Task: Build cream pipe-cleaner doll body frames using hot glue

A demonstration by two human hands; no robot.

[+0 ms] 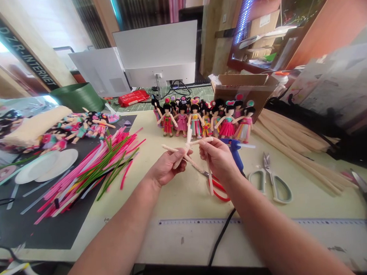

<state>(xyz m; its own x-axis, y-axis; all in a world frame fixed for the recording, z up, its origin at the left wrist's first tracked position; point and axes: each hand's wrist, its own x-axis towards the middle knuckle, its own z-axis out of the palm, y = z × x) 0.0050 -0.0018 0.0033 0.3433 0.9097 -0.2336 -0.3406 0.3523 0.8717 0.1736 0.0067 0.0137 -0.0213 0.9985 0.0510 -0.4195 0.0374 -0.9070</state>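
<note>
Head view: I had the left hand (172,164) and the right hand (219,155) over the middle of the table (162,202), with a pale fuzzy figure (187,147) raised between them, in front of a cluster of dolls (196,121). The left grip was closed, thumb and fingers pinching the figure near its middle, and several thin limbs stuck out around it. The right grip was closed too, thumb against fingers, on a limb that pointed right; a loose strip (210,177) hung down below those fingers, and I could not tell whether it was joined to the limb. To do this well, I judged that the left pinch ought to be firm, so the figure would not turn, while the right fingers worked in close, even turns with a light pull; too hard a tug might have bent the limb. I also thought it wise to hold the strip's end clear of the red-handled scissors (219,185) just beneath and the blue glue gun (235,154) beside the right hand, where it could have snagged.
</note>
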